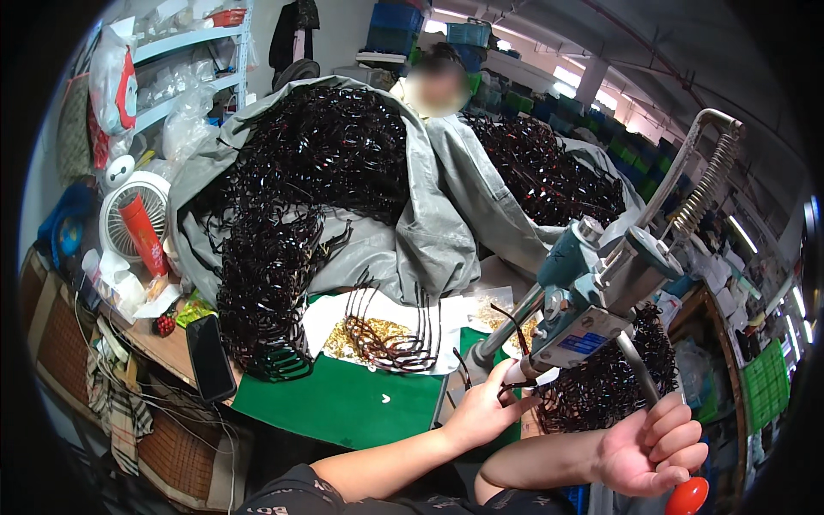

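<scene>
My left hand is closed on a dark brown eyeglass frame, held at the lower end of a teal hand press. The fingertips are partly hidden behind the press's tip, and thin dark arms of the frame stick up beside it. On the right, my right hand has its fingers curled round the press's metal lever, just above its red ball knob. Left of the press, several dark frames lie over small gold-coloured parts on a white sheet.
Large heaps of glossy dark frames rest on grey cloth; another heap lies behind the lever. A green mat covers the bench front. A phone, red can and fan stand left. A person sits beyond.
</scene>
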`<state>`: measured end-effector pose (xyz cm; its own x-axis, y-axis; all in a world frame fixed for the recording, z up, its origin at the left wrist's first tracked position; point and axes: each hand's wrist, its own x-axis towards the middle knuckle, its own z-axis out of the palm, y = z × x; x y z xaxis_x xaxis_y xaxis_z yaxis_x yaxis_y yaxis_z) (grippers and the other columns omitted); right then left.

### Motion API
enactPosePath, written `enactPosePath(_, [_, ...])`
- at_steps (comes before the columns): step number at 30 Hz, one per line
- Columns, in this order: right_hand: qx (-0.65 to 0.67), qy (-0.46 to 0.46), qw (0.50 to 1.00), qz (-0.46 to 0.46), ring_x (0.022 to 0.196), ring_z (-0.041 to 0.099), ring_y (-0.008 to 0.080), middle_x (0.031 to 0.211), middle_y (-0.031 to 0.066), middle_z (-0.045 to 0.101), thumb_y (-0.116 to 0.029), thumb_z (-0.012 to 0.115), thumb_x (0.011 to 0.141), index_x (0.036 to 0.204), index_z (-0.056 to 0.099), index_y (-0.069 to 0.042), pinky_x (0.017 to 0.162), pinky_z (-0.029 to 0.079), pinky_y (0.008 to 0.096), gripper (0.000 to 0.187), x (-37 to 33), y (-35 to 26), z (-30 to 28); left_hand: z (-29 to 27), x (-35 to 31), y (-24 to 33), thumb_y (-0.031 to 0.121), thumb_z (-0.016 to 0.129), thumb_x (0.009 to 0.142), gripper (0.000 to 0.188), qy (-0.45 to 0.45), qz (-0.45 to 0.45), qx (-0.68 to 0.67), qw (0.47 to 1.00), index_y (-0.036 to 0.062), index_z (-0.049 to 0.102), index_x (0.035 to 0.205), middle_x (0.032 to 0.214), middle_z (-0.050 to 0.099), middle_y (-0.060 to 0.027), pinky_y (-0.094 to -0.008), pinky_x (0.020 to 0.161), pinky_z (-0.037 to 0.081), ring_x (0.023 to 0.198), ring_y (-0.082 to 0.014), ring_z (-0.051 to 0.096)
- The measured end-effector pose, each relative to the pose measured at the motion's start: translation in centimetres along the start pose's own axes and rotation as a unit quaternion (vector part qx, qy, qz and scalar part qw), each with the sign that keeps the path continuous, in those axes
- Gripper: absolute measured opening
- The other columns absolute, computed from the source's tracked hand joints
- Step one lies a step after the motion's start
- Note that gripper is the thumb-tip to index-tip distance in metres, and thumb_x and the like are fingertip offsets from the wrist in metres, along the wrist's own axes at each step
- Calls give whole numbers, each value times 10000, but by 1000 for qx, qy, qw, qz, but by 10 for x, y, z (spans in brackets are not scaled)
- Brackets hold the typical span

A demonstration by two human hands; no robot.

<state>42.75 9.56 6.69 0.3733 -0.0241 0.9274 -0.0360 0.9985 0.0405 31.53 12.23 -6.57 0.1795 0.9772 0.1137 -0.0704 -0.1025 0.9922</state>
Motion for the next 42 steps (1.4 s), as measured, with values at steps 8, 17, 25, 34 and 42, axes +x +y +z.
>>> enactPosePath(8, [12,-12,1000,2,505,221,79,548,-42,227,-329,567,870,588,280,-148,508,192,249,441,-1,0,-7,1,-1,1,182,668,816,566,3,-1,-5,1000,97,368,1288,674,613,-19,-248,554,423,592,-76,538])
enactPosePath(17, [8,-19,1000,0,498,226,79,547,-41,229,-323,562,874,589,282,-145,507,195,248,438,1,1,-8,1,-1,6,208,664,820,573,7,5,7,1000,89,362,1291,629,591,-22,-252,538,417,582,-70,520])
enactPosePath(25, [6,-57,998,28,480,179,82,535,-39,192,-227,425,886,596,241,-153,505,184,261,352,15,5,7,-3,3,3,181,711,768,489,36,10,16,999,136,440,1172,617,499,18,-258,560,408,578,-70,480])
enactPosePath(34, [-178,37,981,-62,497,129,132,524,-26,66,-197,476,701,554,82,-183,522,161,315,420,-3,0,9,-5,1,-9,318,686,752,717,16,62,10,998,19,312,1286,737,629,-168,-410,649,476,719,-353,621])
enactPosePath(42, [-131,-152,979,-20,695,550,215,619,55,516,-133,408,839,703,529,-65,688,439,366,194,51,21,-44,-29,-33,-19,72,604,781,740,52,256,220,940,52,185,1391,837,626,-155,-426,602,465,681,-353,598])
